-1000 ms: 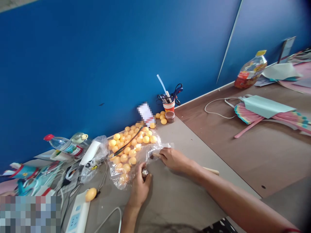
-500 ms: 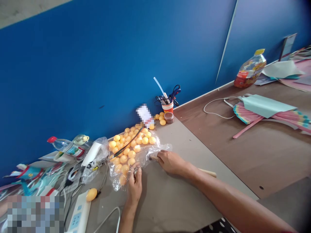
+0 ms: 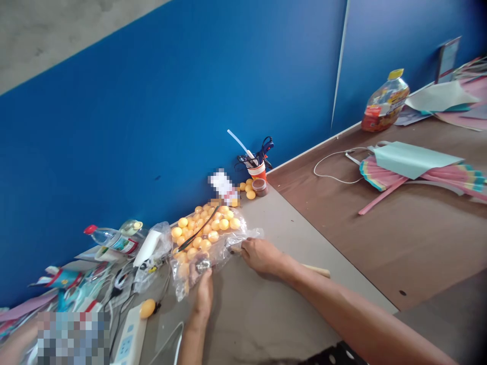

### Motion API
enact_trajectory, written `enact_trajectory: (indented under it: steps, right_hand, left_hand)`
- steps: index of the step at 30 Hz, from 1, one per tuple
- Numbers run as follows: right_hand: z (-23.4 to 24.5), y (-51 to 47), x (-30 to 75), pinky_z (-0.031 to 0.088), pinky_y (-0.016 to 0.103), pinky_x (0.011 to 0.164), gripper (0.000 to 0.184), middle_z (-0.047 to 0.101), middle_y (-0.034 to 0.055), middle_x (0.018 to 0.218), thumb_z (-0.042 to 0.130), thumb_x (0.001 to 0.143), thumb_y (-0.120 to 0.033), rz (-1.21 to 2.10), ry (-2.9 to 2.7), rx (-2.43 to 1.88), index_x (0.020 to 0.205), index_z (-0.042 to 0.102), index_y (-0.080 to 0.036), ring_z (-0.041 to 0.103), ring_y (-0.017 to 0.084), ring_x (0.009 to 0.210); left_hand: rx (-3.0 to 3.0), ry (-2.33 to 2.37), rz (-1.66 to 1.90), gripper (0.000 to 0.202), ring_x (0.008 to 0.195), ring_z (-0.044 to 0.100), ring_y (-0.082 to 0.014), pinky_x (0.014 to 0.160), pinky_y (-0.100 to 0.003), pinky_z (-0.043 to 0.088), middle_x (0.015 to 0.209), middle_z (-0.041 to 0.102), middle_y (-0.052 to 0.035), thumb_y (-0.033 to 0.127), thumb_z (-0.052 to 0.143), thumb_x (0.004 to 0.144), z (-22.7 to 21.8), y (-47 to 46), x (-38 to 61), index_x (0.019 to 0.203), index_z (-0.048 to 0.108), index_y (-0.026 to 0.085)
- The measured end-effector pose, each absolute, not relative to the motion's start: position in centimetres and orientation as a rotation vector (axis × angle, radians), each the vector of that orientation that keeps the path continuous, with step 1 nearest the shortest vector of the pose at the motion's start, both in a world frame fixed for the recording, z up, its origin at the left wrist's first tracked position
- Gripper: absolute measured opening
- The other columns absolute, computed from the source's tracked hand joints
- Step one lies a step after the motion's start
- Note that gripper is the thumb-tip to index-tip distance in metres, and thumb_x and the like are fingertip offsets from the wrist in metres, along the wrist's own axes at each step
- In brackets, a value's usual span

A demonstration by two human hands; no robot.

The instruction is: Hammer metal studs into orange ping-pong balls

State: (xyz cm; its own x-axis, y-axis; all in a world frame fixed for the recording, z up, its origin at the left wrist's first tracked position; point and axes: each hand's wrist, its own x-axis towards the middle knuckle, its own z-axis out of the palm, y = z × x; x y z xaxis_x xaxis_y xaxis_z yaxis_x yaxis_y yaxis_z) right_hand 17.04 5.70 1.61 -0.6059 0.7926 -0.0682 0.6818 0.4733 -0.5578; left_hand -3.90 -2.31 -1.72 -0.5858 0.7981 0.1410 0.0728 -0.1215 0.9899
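A clear plastic bag point(image 3: 236, 238) full of orange-yellow balls point(image 3: 213, 236) lies on the grey tabletop against the blue partition. My left hand point(image 3: 203, 294) is at the bag's near edge, its fingers covered by crinkled, shiny plastic, so their grip is unclear. Closed beside the bag's right end, my right hand point(image 3: 261, 254) grips a thin wooden stick point(image 3: 236, 250); the tip pokes out to its left near the plastic. A pale wooden rod point(image 3: 317, 270) shows behind my right forearm. Across the bag lies a dark strap point(image 3: 198, 230).
A cup of tools point(image 3: 257, 171) and a small round tub point(image 3: 260, 187) stand by loose balls. Left are a red-capped bottle point(image 3: 114, 241), cables and a power strip point(image 3: 129, 337) with one ball. On the right lie a pink paper fan point(image 3: 380, 177) and a yellow-capped bottle point(image 3: 386, 104).
My left hand's fingers have slipped under the bag's plastic at its near edge. My right hand stays by the bag with the stick. The view has tilted slightly.
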Motion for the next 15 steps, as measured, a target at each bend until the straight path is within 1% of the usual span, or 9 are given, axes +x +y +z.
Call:
enact_trajectory:
  steps: [2,4,5,7,10,12,15]
  right_hand:
    - [1.5,5.7,17.0,0.044,0.028,0.073,0.035,0.069,0.0152,0.105,0.035,0.095,-0.027,0.817,-2.518,-1.276,0.101,0.066,-0.013,0.067,0.023,0.089]
    - [1.5,5.8,17.0,0.045,0.029,0.073,0.035,0.07,0.0156,0.105,0.035,0.095,-0.027,0.818,-2.516,-1.28,0.101,0.066,-0.012,0.068,0.024,0.09]
    - [1.5,5.8,16.9,0.045,0.029,0.072,0.034,0.07,0.0158,0.105,0.035,0.095,-0.027,0.818,-2.514,-1.282,0.101,0.066,-0.012,0.068,0.024,0.09]
    - [1.5,5.8,16.9,0.045,0.029,0.071,0.034,0.07,0.0161,0.104,0.036,0.094,-0.027,0.822,-2.507,-1.276,0.1,0.067,-0.012,0.068,0.025,0.09]
    - [1.4,5.9,16.9,0.045,0.029,0.071,0.035,0.071,0.017,0.103,0.036,0.095,-0.027,0.828,-2.494,-1.267,0.098,0.068,-0.012,0.069,0.025,0.09]
    - [1.2,6.0,16.8,0.044,0.029,0.071,0.036,0.072,0.0176,0.102,0.036,0.095,-0.027,0.825,-2.489,-1.276,0.098,0.068,-0.012,0.069,0.025,0.089]
    - [0.9,6.5,16.8,0.043,0.029,0.07,0.035,0.072,0.0177,0.099,0.037,0.095,-0.026,0.828,-2.487,-1.288,0.095,0.069,-0.012,0.069,0.025,0.087]
  left_hand:
    - [1.056,1.676,1.673,0.04,0.101,0.063,-0.0223,0.093,-0.037,0.049,0.104,0.069,-0.0037,0.032,0.073,0.07,-1.6,-2.6,-3.3,0.108,0.063,0.024]
    - [1.262,1.791,1.464,0.045,0.107,0.062,-0.0237,0.095,-0.039,0.049,0.111,0.067,-0.0061,0.039,0.07,0.074,-1.5,-2.8,-2.7,0.115,0.058,0.023]
    - [1.342,1.815,1.37,0.048,0.108,0.062,-0.0242,0.094,-0.039,0.051,0.114,0.067,-0.0077,0.042,0.067,0.076,-1.4,-2.8,-2.4,0.118,0.056,0.022]
    - [1.432,1.82,1.221,0.052,0.104,0.065,-0.0246,0.087,-0.038,0.054,0.115,0.067,-0.0104,0.049,0.063,0.079,-1.2,-2.7,-2.0,0.122,0.052,0.021]
    - [1.432,1.797,1.07,0.052,0.091,0.069,-0.0237,0.078,-0.037,0.056,0.103,0.072,-0.01,0.049,0.062,0.08,-1.0,-2.5,-1.9,0.121,0.052,0.02]
    - [1.402,1.78,1.012,0.05,0.086,0.07,-0.0226,0.077,-0.037,0.056,0.094,0.074,-0.0076,0.045,0.063,0.08,-0.9,-2.3,-2.1,0.121,0.052,0.02]
    - [1.383,1.786,0.969,0.046,0.081,0.071,-0.0215,0.078,-0.037,0.055,0.086,0.074,-0.0057,0.042,0.06,0.081,-0.8,-1.9,-2.3,0.12,0.052,0.02]
